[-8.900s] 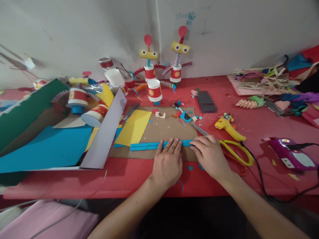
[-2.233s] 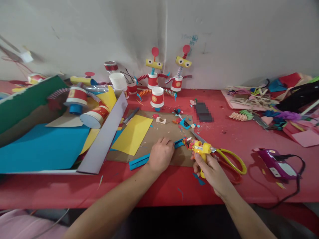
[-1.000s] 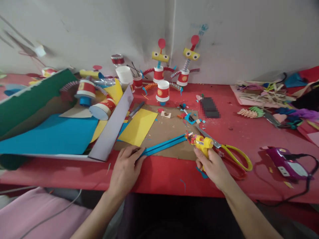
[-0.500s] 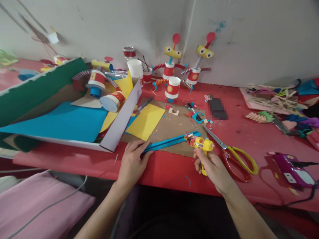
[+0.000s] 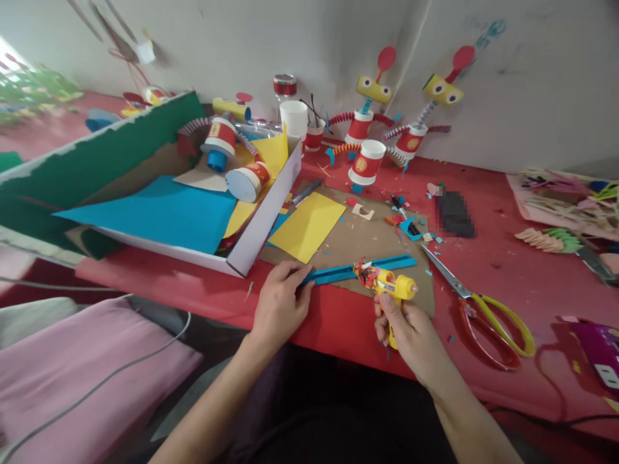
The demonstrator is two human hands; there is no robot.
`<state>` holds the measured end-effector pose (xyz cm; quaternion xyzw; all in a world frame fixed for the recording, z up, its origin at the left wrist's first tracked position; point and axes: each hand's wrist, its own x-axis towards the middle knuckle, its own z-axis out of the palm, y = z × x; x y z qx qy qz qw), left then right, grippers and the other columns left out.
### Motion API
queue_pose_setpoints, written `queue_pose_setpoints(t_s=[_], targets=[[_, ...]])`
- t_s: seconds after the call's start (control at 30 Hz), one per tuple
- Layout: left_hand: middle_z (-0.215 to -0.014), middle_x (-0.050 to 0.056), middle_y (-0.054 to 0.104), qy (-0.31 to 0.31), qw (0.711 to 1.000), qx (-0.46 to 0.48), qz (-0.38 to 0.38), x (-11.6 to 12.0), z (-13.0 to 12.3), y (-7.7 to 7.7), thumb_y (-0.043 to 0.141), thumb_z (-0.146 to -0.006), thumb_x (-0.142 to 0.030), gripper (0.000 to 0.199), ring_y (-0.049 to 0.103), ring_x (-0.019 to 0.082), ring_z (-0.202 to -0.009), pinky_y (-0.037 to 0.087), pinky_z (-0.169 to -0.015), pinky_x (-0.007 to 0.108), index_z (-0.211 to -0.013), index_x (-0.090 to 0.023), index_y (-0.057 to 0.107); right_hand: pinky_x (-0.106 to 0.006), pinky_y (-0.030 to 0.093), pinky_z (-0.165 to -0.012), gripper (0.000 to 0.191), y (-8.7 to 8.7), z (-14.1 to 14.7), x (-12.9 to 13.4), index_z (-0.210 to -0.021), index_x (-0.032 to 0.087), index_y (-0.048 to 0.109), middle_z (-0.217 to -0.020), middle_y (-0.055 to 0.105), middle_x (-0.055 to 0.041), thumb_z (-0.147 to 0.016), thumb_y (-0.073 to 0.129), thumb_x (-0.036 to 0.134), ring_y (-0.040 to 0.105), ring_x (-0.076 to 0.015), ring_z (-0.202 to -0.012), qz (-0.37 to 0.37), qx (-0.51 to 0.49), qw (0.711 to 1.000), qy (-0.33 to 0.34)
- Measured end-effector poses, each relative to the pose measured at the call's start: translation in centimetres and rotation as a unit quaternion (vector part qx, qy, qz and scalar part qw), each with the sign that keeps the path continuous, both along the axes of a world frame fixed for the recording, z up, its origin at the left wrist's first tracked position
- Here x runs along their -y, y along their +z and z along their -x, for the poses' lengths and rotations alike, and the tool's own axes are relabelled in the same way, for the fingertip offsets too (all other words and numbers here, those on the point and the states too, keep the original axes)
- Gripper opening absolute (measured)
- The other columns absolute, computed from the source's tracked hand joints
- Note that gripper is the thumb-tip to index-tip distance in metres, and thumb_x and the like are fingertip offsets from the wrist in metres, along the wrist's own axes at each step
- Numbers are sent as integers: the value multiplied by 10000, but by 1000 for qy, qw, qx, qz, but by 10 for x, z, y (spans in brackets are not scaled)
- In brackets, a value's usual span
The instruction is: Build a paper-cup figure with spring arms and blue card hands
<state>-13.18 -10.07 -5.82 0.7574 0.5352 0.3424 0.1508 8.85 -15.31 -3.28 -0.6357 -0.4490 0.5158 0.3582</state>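
My left hand (image 5: 283, 301) pinches the left end of a folded blue paper strip (image 5: 333, 274), which lies over the front of a brown cardboard sheet (image 5: 387, 235). My right hand (image 5: 406, 325) is wrapped round the handle of a yellow glue gun (image 5: 397, 288). Its nozzle end, crusted with red and coloured scraps, is over the middle of the strip; whether it touches the paper I cannot tell. A yellow paper sheet (image 5: 309, 225) lies behind the strip.
Scissors (image 5: 467, 293) with yellow and red handles lie right of the cardboard. A box (image 5: 256, 235) with blue paper and cup figures stands left. Behind are cup robots (image 5: 367, 164) and stacked white cups (image 5: 293, 119). A purple device (image 5: 597, 351) sits far right.
The camera view has turned left, so the scene sits further right. The glue gun's nozzle has moved left along the blue strip, from near its right end to about its middle.
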Motion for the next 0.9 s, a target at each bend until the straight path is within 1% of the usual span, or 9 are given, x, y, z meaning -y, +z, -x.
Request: queue_pose_setpoints(t_s=[0.13, 0.23, 0.4, 0.5, 0.77, 0.9], targets=[[-1036, 83, 644, 19, 1000, 17, 7, 2, 0, 1, 563, -826, -126, 321, 608, 210, -956, 526, -857, 346, -1136, -178, 625, -236, 408, -474, 443, -2, 9, 2, -879, 204, 505, -552, 497, 55, -882, 447, 642, 483, -103, -475, 12, -6, 1000, 11], [-1021, 88, 650, 28, 999, 20, 23, 3, 1, 3, 561, -804, -102, 351, 613, 216, -950, 531, -850, 346, -1149, -157, 595, -244, 407, -483, 447, -3, 15, 3, -877, 199, 515, -563, 509, 45, -884, 447, 640, 489, -108, -489, 22, -11, 999, 27], [-991, 88, 646, 19, 998, 38, 40, 4, 2, 5, 521, -763, -36, 345, 611, 215, -927, 533, -823, 344, -1083, -145, 592, -246, 398, -485, 449, 0, 28, 3, -850, 200, 505, -536, 496, 50, -888, 435, 642, 478, -108, -480, 29, -3, 998, 52], [-981, 87, 640, 22, 998, 43, 44, 4, 3, 6, 522, -733, -17, 357, 605, 219, -930, 529, -820, 349, -1060, -147, 585, -241, 398, -485, 434, 2, 36, 3, -869, 200, 510, -552, 498, 51, -896, 437, 627, 482, -107, -491, 37, -12, 997, 64], [-1027, 112, 620, 16, 997, 54, 46, 3, 3, 5, 529, -707, -10, 387, 580, 239, -988, 518, -832, 374, -1073, -133, 555, -246, 390, -497, 426, 0, 49, 2, -833, 202, 520, -577, 514, 33, -891, 451, 619, 470, -113, -499, 39, -29, 995, 87], [-1032, 100, 618, 17, 997, 57, 48, 4, 4, 5, 529, -684, -5, 418, 577, 244, -996, 511, -832, 388, -1070, -162, 553, -249, 377, -489, 437, 1, 53, 2, -792, 206, 522, -546, 513, 33, -885, 450, 628, 473, -118, -483, 46, -21, 993, 105]])
